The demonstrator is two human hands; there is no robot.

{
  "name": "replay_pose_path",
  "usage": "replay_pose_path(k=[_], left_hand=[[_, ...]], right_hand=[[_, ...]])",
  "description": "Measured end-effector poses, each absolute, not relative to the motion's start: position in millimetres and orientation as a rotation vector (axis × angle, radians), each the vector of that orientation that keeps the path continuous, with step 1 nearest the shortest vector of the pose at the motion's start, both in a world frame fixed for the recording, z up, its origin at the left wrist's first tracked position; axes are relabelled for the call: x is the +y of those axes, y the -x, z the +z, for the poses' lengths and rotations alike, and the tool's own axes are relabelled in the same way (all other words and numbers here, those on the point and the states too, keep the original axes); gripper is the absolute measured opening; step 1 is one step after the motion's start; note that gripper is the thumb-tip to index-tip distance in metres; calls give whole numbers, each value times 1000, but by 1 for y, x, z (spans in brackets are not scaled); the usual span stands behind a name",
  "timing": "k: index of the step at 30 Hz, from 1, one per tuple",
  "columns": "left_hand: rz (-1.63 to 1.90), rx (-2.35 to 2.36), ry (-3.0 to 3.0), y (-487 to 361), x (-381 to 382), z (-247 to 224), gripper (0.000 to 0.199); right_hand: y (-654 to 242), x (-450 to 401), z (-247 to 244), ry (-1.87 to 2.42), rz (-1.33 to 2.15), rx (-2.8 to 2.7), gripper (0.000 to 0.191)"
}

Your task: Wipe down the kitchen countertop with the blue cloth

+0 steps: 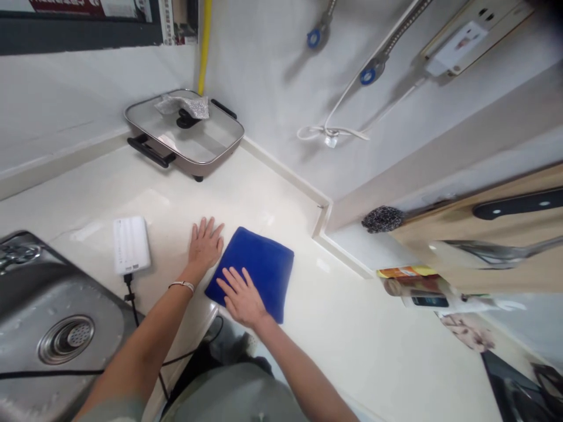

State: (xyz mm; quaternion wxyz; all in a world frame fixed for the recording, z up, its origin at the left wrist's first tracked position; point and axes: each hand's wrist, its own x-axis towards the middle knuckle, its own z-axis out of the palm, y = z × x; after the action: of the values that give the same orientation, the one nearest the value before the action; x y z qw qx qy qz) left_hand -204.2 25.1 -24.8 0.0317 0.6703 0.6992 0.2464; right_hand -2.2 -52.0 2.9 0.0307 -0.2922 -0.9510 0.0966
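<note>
A folded blue cloth (264, 264) lies flat on the white countertop (352, 328), close to the counter's front edge. On its lower left part rests my right hand (241, 296), palm down with the fingers spread. My left hand (205, 243) lies flat on the bare counter just left of the cloth, fingers stretched out, holding nothing. A bracelet circles the left wrist.
A white power bank (132, 245) with a black cable sits left, beside the steel sink (109, 328). In the back corner stands an electric skillet (206, 164) with a glass lid. A knife (519, 204) and a scrubber (382, 219) hang right.
</note>
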Motion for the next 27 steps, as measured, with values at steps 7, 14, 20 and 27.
replay_pose_path(k=[7, 14, 20, 27], left_hand=[[786, 2138, -2031, 202, 24, -26, 51], [752, 2160, -2042, 202, 24, -22, 50], [820, 2124, -2047, 204, 26, -22, 50], [857, 2107, -2012, 203, 26, -19, 51]], right_hand=[[-24, -74, 4, 1006, 370, -2954, 56], [-25, -85, 1, 1151, 441, -2911, 59], [-4, -66, 10, 1234, 483, -2893, 57], [22, -14, 8, 1405, 315, -2806, 56]])
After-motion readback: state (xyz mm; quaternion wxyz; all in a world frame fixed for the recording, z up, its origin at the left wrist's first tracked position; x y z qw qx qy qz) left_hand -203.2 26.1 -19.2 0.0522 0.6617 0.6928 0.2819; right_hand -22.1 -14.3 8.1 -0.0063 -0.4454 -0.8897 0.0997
